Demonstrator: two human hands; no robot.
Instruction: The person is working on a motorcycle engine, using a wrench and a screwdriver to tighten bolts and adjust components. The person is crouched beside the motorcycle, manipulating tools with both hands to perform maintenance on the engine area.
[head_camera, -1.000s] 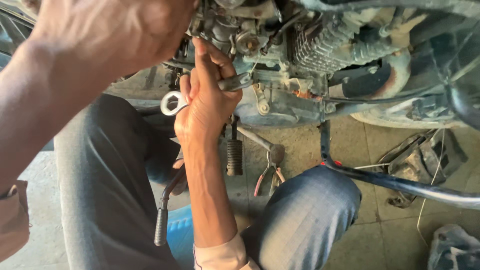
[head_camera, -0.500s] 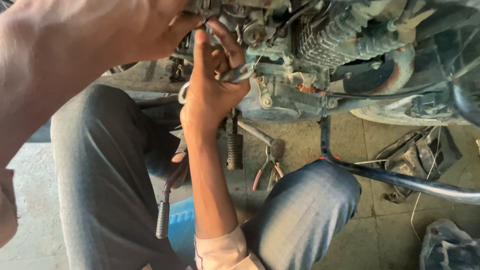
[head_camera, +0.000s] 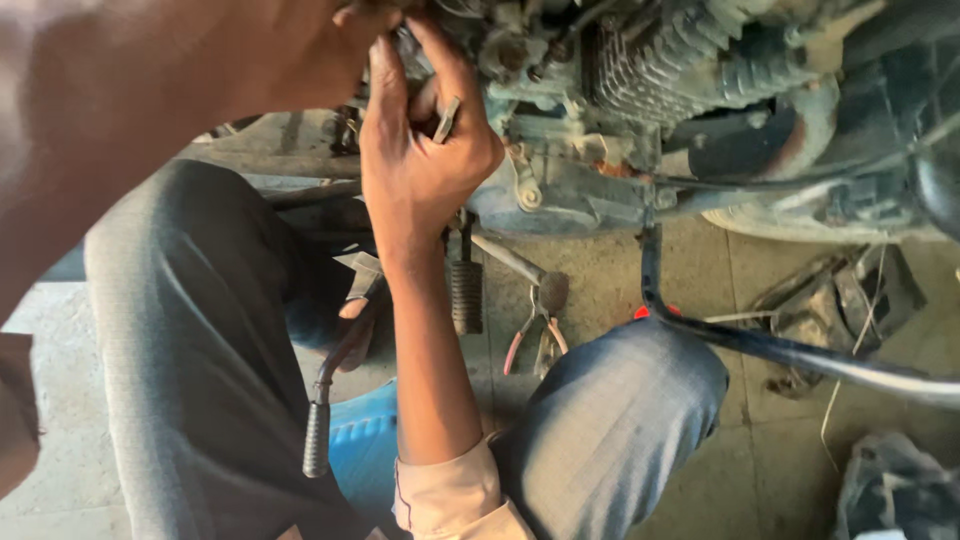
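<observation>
I squat beside a motorcycle engine (head_camera: 600, 150) with both hands up at its left side. My right hand (head_camera: 420, 160) reaches up between my knees and is closed around a metal spanner (head_camera: 445, 118); only a short grey end shows between thumb and fingers. My left hand (head_camera: 290, 50) comes in from the upper left, very close to the camera, with its fingertips against engine parts at the top edge. Whether the left hand holds anything is hidden.
Red-handled pliers (head_camera: 530, 335) lie on the concrete floor under the engine, beside a ribbed footpeg (head_camera: 465, 295). A lever with a black rubber grip (head_camera: 318, 440) hangs by my left knee. A black frame tube (head_camera: 780, 345) crosses at the right. Scrap parts (head_camera: 850, 300) lie beyond.
My right hand has risen towards the upper engine with the spanner; the ring end that stuck out on its left is now hidden. The view has moved closer.
</observation>
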